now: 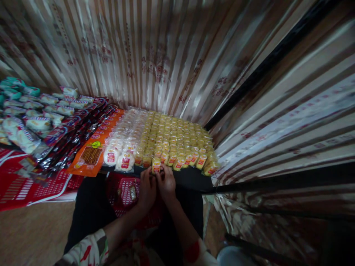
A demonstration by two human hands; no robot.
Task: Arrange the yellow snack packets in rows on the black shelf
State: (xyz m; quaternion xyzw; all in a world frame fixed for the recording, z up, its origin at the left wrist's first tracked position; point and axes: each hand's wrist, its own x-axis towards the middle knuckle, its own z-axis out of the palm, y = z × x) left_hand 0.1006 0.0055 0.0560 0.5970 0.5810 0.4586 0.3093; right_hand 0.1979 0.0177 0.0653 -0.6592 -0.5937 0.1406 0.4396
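Note:
At the front edge of a black shelf (191, 179), a small yellow-wrapped snack packet (156, 164) with an orange-red label stands upright. My left hand (148, 186) has its fingertips closed at the packet's lower left side. From the lower right, my right hand (166, 183) pinches the same packet. Behind it, tight rows of matching yellow packets (177, 138) run back to the curtain. Clear bags of round white crackers (125, 160) lie just left of these rows.
Further left are an orange snack bag (90, 153), dark red packets (66, 135) and white-blue packets (37, 123). Below the shelf, a red basket (122, 212) sits between my legs, holding a few small items. Another red basket (59, 184) stands left. Striped curtains (155, 55) hang behind a black pole (266, 70).

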